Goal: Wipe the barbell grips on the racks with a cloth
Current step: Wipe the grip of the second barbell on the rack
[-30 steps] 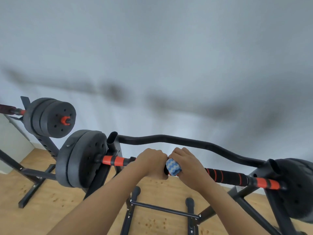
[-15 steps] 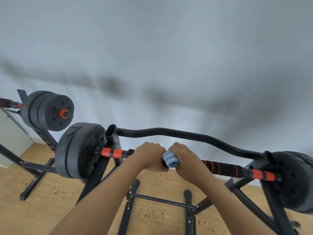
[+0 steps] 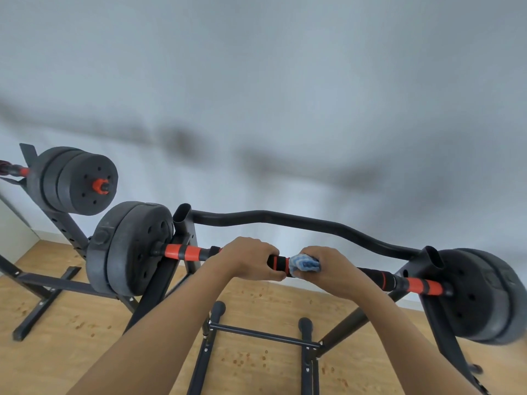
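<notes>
A barbell (image 3: pixel 379 277) with a black foam grip, orange rings and black weight plates rests across a black rack (image 3: pixel 182 223). My left hand (image 3: pixel 251 259) is closed around the grip left of centre. Just to its right, my right hand (image 3: pixel 328 269) presses a blue-and-white cloth (image 3: pixel 303 263) around the bar. A short stretch of black grip with one orange ring shows between the two hands. The cloth is mostly hidden under my right fingers.
A second barbell with black plates (image 3: pixel 77 181) sits on another rack at the far left. A curved black bar (image 3: pixel 285 219) joins the rack uprights behind my hands. Rack feet and a crossbar (image 3: pixel 262 334) stand on the wooden floor below.
My right hand has slid the cloth to the right along the grip, opening a gap between the two hands. The view has shifted slightly.
</notes>
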Available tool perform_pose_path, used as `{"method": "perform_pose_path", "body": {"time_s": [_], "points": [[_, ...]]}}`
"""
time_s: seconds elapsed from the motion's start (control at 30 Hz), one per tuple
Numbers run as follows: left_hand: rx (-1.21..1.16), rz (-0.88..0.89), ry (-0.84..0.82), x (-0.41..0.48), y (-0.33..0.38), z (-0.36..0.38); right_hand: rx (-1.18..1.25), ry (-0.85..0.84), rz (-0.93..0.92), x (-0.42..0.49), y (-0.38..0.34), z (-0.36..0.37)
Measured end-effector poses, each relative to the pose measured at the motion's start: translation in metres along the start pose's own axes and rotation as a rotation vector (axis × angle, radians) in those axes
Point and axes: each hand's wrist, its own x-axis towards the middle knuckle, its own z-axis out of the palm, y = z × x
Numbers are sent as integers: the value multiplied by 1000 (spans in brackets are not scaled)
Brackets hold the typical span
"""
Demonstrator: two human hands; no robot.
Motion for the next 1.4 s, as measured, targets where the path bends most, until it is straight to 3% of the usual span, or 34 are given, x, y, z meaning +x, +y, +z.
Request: {"method": "perform_pose_path", "body": {"time_s": [0.47,0.6,0.73,0.93,1.0,1.13,1.2,1.27,1.4], "points": [[-54,-58,-31,0,1,1,-24,191,50,2,-13,23],[0,-47,47,-6,-1,6,-104,243,103,6,-16,27],[43,-16,165,-13,-2,17,-167,192,150,12,-22,24],[105,26,350,-29,9,27,-47,139,196,21,-30,26],[118,0,295,-29,11,21,-37,134,211,20,-31,26],[216,-39,-79,-15,4,-6,-39,102,202,11,-34,21],[135,-66,-169,-10,2,-8,-49,80,201,8,-35,21],[89,-93,-109,-14,4,2,-82,70,206,8,-37,22],[258,-74,189,-31,8,24,-191,102,213,10,-43,29]]}}
